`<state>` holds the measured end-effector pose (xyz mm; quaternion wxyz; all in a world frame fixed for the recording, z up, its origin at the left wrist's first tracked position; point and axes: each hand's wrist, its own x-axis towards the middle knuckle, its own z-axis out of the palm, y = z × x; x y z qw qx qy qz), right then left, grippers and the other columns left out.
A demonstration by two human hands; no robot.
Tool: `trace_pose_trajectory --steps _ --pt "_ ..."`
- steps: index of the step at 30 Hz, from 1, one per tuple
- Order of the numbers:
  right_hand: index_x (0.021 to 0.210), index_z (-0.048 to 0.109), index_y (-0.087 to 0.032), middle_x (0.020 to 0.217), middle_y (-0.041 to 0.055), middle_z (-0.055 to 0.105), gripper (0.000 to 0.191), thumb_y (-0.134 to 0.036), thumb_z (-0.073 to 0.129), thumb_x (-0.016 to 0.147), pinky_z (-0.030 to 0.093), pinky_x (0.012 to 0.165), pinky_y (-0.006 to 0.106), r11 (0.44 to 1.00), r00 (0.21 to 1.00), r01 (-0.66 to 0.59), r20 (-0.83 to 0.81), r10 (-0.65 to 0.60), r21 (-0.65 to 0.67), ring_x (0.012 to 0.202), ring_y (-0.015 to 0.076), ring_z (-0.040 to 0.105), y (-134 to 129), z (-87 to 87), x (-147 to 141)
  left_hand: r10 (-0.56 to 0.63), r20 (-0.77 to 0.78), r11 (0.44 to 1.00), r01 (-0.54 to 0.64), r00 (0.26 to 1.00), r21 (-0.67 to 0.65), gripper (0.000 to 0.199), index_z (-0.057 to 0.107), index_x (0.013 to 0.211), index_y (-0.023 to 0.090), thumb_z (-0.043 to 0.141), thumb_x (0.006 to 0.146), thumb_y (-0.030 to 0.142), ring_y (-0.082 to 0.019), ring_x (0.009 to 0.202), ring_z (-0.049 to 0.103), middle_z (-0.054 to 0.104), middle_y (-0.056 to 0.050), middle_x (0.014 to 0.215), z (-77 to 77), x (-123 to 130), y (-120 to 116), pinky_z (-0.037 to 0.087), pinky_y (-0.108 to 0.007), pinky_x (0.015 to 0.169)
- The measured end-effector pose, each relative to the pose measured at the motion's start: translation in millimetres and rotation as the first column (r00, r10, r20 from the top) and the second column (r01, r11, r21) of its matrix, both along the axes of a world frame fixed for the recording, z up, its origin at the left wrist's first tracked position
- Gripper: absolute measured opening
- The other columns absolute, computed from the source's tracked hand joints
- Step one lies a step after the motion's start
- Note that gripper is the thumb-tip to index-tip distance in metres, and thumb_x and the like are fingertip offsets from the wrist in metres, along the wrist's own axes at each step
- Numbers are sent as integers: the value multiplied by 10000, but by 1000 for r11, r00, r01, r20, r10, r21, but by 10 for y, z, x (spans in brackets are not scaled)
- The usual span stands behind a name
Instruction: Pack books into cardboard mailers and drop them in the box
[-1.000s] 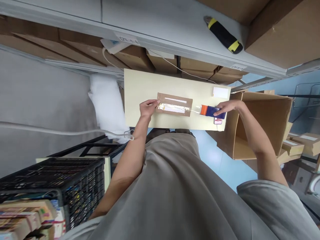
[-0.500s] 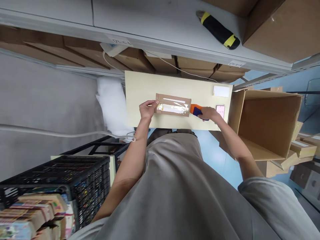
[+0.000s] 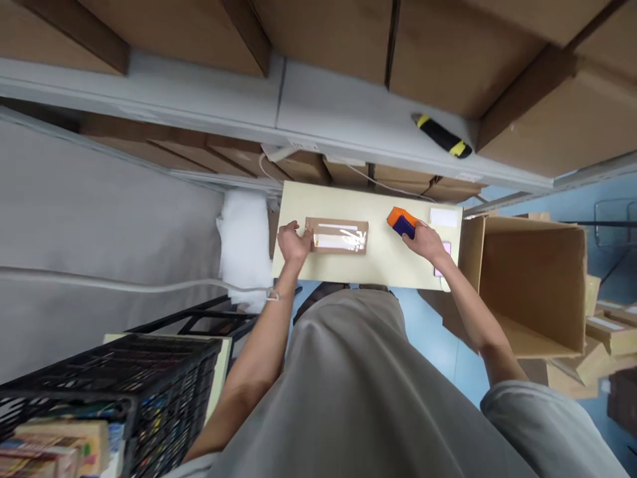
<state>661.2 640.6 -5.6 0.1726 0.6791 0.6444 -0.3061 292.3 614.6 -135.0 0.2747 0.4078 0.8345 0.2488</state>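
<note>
A flat brown parcel with a shiny, clear-covered white label lies on the pale table. My left hand is at its left end, thumb over the edge and other fingers bent. My right hand is wrapped around an orange and dark blue hand-held tool, whose exact kind I cannot make out. The tool's orange head points left, apart from the parcel. Beside my right wrist, partly covered, lies a phone. A white card or pad sits at the table's far right corner.
Across the table, a grey shelf carries brown boxes and a black-yellow utility knife. To the right stands a large open carton. White wrapping lies left of the table; nearer, a black crate contains books.
The parcel has shifted left along the table with my left hand. The tool in my right hand has come away from the parcel's right end and tilted. The camera view has tipped upward.
</note>
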Motion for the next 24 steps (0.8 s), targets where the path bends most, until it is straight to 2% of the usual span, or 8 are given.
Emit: trace_pose_trajectory --steps 3,5,7,9,12,15,19,24 --pt "1603 443 -60 1377 282 760 624 -411 480 1088 593 1051 496 984 994 0 -109 19 177 1232 455 748 260 416 -292 -217 -63 915 225 974 335 476 725 1425 138 674 976 289 -395 1414 651 725 -238 1420 438 533 273 480 -566 1295" --pt "1602 403 -52 1411 293 735 615 -378 458 1083 574 1097 517 943 980 -57 -161 116 328 1249 457 730 492 669 -489 -392 -113 752 389 913 532 475 688 1498 188 618 1053 339 -364 1480 612 690 -210 1504 803 946 506 456 -544 1330" --pt "1601 371 -47 1462 305 694 591 -360 404 1100 541 1157 539 882 958 -116 -184 221 457 1303 454 697 772 879 -653 -457 -166 624 448 874 640 471 648 1553 226 534 1115 355 -340 1523 584 656 -189 1569 1155 1258 743 452 -538 1339" --pt "1612 346 -46 1470 308 675 578 -353 349 1123 495 1210 561 833 945 -162 -160 286 529 1351 453 663 1074 1032 -776 -436 -180 585 430 882 687 495 611 1598 234 466 1133 318 -337 1542 569 611 -187 1628 1425 1418 957 454 -545 1336" --pt "1607 381 -44 1443 298 682 556 -315 333 1124 445 1254 576 803 949 -219 -72 308 554 1381 448 639 1474 1134 -907 -433 -176 573 421 884 703 516 641 1577 219 474 1090 232 -353 1544 563 595 -189 1651 1619 1461 1199 450 -553 1337" --pt "1595 447 -48 1456 287 695 552 -248 392 1084 431 1277 549 799 947 -268 -6 322 539 1416 428 624 1729 1115 -1010 -477 -155 563 436 865 702 544 676 1539 198 504 1025 159 -354 1494 598 652 -186 1585 1621 1447 1290 450 -554 1334" --pt "1593 497 -18 1479 296 687 582 -202 448 1043 399 1315 564 773 938 -314 53 343 551 1453 427 596 1853 1033 -1095 -501 -114 594 437 858 676 523 709 1488 203 547 993 152 -355 1431 636 693 -171 1533 1452 1367 1172 486 -556 1292" --pt "1805 195 -51 1813 282 354 764 -302 374 1106 334 1360 678 684 968 -209 50 246 699 1692 466 332 1488 733 -1045 -446 -33 732 386 894 561 458 732 1437 193 571 1008 210 -350 1403 659 734 -164 1473 866 752 698 491 -529 1293"
